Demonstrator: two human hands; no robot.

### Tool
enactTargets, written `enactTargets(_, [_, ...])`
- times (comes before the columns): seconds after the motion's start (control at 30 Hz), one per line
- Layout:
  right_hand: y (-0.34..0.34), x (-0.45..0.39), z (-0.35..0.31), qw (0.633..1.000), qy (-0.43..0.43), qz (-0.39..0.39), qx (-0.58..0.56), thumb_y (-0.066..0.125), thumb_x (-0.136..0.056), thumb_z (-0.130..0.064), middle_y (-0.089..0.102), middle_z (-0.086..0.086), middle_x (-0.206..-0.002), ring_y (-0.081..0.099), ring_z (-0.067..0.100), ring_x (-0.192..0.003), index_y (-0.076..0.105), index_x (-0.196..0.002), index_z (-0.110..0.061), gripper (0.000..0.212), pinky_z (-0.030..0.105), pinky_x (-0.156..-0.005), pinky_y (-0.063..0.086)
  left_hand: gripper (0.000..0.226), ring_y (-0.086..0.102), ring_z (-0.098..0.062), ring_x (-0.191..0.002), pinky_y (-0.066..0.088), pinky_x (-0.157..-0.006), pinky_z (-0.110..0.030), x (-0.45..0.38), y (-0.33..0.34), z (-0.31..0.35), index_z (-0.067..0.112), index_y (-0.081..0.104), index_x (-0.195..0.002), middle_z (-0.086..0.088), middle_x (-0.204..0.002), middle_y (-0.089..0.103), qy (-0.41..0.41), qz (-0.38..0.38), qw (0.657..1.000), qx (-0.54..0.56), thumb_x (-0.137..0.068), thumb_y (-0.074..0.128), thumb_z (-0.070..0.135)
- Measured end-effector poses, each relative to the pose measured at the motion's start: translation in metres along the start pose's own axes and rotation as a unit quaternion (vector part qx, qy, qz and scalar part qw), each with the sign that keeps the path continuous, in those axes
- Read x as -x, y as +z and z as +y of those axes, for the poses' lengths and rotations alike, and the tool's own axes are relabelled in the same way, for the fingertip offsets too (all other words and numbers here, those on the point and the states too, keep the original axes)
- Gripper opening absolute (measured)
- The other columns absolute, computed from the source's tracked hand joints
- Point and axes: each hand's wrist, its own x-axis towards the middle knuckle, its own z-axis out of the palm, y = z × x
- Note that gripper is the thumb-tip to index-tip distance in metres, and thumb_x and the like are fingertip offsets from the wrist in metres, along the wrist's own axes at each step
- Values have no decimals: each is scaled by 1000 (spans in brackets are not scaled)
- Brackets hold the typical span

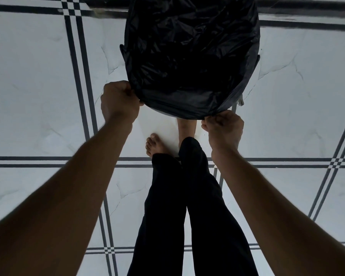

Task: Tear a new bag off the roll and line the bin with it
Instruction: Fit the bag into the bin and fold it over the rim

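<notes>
My left hand (119,102) has its fingers curled round the near-left edge of the black bag (189,56), which is spread over the top of the bin (241,100) on the tiled floor (38,76) ahead of me. My right hand (223,126) pinches the bag's near-right hem, just above my bare feet (155,145).

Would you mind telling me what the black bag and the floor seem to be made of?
Black bag: thin plastic film, seemingly; it crinkles into sharp glossy creases. Floor: glazed or polished tile, probably ceramic or marble-look; pale, veined, faintly reflective, with dark inlaid lines.
</notes>
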Motion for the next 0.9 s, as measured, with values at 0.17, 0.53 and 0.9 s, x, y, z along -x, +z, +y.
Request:
enactTargets(0.17, [4, -6, 4, 1000, 15, -1, -7, 67, -75, -3, 71, 4, -61, 72, 22, -65, 64, -64, -13, 15, 40, -70, 63, 19, 68, -12, -64, 55, -65, -31, -4, 1, -9, 16, 74, -78, 4, -69, 72, 63, 6, 997, -45, -83, 60, 3])
enactTargets(0.53, [5, -44, 14, 995, 78, -44, -47, 69, -68, 7, 70, 5, -73, 70, 22, -69, 64, -90, -8, 27, 42, -74, 63, 22, 69, -10, -59, 59, -62, -28, -19, 0, -14, 22, 64, -69, 4, -69, 69, -4, 4, 999, 40, -86, 72, 12])
enactTargets(0.9, [-28, 3, -79, 870, -408, -57, 271, 53, -84, -18, 63, -1, -98, 57, 24, -99, 63, -99, -18, 18, 35, -87, 45, 27, 69, -18, -90, 59, -82, -30, 2, -25, 40, 20, 60, -87, 0, -95, 69, -44, -112, 967, 224, -100, 51, 42])
